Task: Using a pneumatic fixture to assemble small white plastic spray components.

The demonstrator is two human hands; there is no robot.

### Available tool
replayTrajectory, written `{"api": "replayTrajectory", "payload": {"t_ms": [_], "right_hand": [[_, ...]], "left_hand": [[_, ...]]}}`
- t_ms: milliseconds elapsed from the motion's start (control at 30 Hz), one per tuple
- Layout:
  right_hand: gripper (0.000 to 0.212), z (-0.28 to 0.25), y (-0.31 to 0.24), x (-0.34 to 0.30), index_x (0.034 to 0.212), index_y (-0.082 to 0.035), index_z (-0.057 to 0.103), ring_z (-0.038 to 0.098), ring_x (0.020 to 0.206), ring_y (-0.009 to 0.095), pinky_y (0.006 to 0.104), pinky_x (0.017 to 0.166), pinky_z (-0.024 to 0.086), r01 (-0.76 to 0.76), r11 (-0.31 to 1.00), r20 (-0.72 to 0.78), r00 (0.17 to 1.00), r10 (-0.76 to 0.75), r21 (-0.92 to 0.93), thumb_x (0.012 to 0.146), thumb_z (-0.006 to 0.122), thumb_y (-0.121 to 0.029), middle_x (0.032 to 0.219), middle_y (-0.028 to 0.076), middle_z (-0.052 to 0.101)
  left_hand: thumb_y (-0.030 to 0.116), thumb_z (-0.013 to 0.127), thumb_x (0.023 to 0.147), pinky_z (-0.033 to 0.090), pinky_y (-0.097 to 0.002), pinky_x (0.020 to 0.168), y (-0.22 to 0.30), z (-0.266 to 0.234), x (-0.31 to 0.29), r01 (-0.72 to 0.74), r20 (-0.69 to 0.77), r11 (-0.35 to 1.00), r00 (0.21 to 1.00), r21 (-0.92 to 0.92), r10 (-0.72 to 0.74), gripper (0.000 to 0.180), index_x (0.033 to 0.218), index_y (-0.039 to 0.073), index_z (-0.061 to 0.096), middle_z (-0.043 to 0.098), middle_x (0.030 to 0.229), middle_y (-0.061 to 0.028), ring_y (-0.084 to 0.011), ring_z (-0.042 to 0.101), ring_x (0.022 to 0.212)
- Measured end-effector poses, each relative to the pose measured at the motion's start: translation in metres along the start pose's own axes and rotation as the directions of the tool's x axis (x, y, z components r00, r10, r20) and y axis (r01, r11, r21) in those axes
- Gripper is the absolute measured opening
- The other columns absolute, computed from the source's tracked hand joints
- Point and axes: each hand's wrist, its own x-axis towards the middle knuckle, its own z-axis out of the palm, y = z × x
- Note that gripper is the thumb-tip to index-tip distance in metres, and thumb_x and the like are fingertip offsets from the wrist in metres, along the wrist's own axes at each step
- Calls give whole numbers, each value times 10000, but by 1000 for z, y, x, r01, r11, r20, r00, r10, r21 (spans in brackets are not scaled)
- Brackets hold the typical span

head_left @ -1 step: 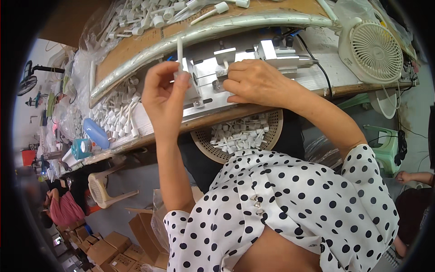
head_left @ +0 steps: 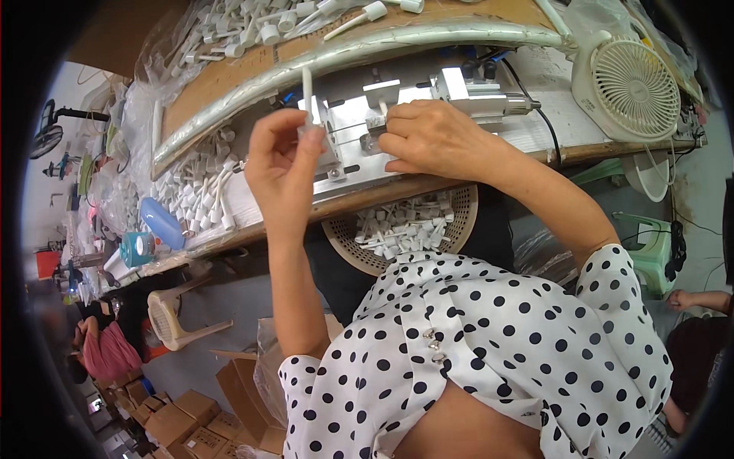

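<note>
My left hand (head_left: 287, 164) pinches a white plastic piece with a thin stem (head_left: 307, 88) that points upward; its lower end is hidden by my fingers. Just right of it stands a metal fixture (head_left: 348, 122) with silver blocks and rods on the bench. My right hand (head_left: 432, 138) rests over the middle of this fixture, fingers curled together around a spot by a small upright block (head_left: 381, 93). Whatever those fingers grip is mostly covered. A short white stem shows at the fingertips.
Below the bench edge sits a beige perforated basket (head_left: 466, 222) of white pieces. More loose white pieces (head_left: 202, 195) lie left, beside a blue case (head_left: 161, 224). A raised cardboard tray (head_left: 459, 17) spans the back. A fan (head_left: 634, 84) stands right, and a cable (head_left: 535, 96) runs near my right forearm.
My left hand has shifted slightly to the right with the white stemmed piece. My right hand stays at the fixture almost unmoved.
</note>
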Motion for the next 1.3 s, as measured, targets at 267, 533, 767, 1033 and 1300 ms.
{"api": "replayTrajectory", "payload": {"t_ms": [267,533,767,1033,1300], "right_hand": [[262,-3,-4,1,723,-74,519,562,703,193,320,588,471,-24,999,35,999,26,-49,625,707,-229,669,34,553],[268,-4,-7,2,716,-70,519,566,702,194,314,570,470,-21,999,46,999,23,-50,630,707,-239,674,42,558],[246,-27,17,22,834,-81,580,600,706,257,380,611,476,-91,991,66,994,85,94,695,678,-259,725,67,591],[129,-28,119,88,813,-13,596,585,793,330,412,701,460,-171,862,111,961,253,-478,736,530,-94,782,173,603],[163,-50,60,57,877,-16,609,559,887,342,407,763,446,-337,886,-189,893,408,320,773,507,-88,920,183,579]], "left_hand": [[36,582,838,508,-248,670,-21,-1,-37,50,50,998,998,-27,-49,106,933,-4,557,589,898,-67,-130,595,798],[20,570,840,523,-253,674,-28,-1,-58,124,38,990,992,-74,-121,95,928,-13,553,553,947,-70,-141,591,816],[7,595,819,516,-246,689,-26,1,-69,150,53,973,988,-177,-143,133,946,-13,560,537,972,-76,-142,581,845],[15,663,722,496,-239,658,-5,42,-52,-157,127,931,984,329,121,210,923,-6,604,546,1060,-101,-159,578,845],[17,624,723,461,-372,748,-24,62,-35,-400,325,678,914,616,244,212,911,-26,537,528,1060,-176,-352,560,899]]}}
